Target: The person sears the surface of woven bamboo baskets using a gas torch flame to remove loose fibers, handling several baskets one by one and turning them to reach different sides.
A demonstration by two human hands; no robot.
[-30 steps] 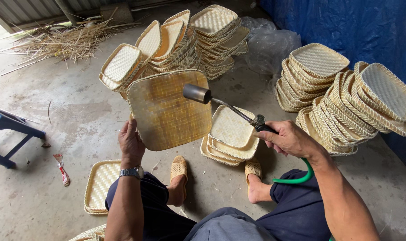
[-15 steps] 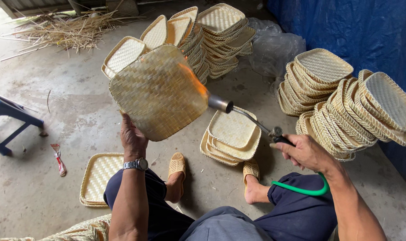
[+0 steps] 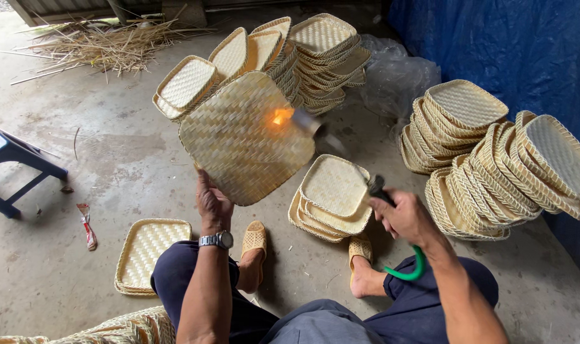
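My left hand (image 3: 212,204) grips the lower edge of a woven bamboo tray (image 3: 242,137), holding it up with its underside toward me. My right hand (image 3: 405,216) holds the black handle of a gas torch (image 3: 341,150), with a green hose (image 3: 408,271) trailing below the wrist. The torch's metal nozzle points at the tray's upper right part, where an orange flame (image 3: 280,116) licks the weave. The nozzle is blurred by motion. A watch sits on my left wrist.
A short stack of woven trays (image 3: 331,197) lies on the concrete between my feet. Tall stacks stand at the back (image 3: 322,57) and right (image 3: 494,165). One tray (image 3: 146,251) lies at the left, near a blue stool (image 3: 9,165). Straw (image 3: 105,41) is piled far left.
The torch has swung left across the tray and its flame now touches the weave near the top. The tray has tilted and shifted slightly right in my left hand.
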